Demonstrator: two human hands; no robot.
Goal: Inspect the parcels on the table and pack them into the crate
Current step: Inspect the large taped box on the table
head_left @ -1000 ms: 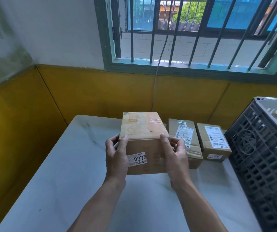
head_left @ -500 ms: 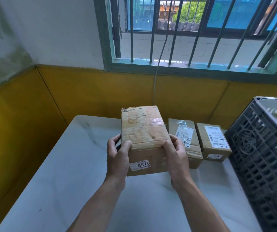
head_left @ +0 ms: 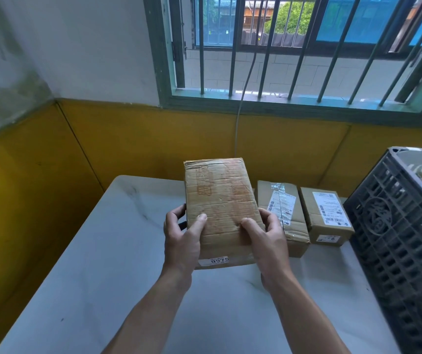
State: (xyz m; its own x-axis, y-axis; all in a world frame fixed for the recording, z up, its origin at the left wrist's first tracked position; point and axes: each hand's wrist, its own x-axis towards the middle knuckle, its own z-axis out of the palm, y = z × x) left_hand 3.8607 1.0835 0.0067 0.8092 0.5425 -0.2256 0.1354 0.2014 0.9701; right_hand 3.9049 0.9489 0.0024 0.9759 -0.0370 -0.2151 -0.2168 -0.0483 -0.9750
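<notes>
I hold a worn brown cardboard parcel (head_left: 221, 200) above the white table (head_left: 102, 264), tilted so its broad face points up at me. A white sticker reading 0975 shows on its near lower edge. My left hand (head_left: 182, 241) grips its left side, thumb on the top face. My right hand (head_left: 266, 238) grips its right side the same way. Two smaller parcels stand on the table behind: a taped one (head_left: 285, 213) and one with a white shipping label (head_left: 326, 215). The dark grey slatted crate (head_left: 396, 238) stands at the right.
A yellow-panelled wall (head_left: 128, 139) runs behind the table and along the left. Above it is a barred window (head_left: 281, 47), with a grey cable hanging down from it. Something pale lies inside the crate, mostly hidden.
The parcel has tipped toward me: its top face now fills the view and the 0975 sticker has slid down to the near edge. Both thumbs moved onto the top face.
</notes>
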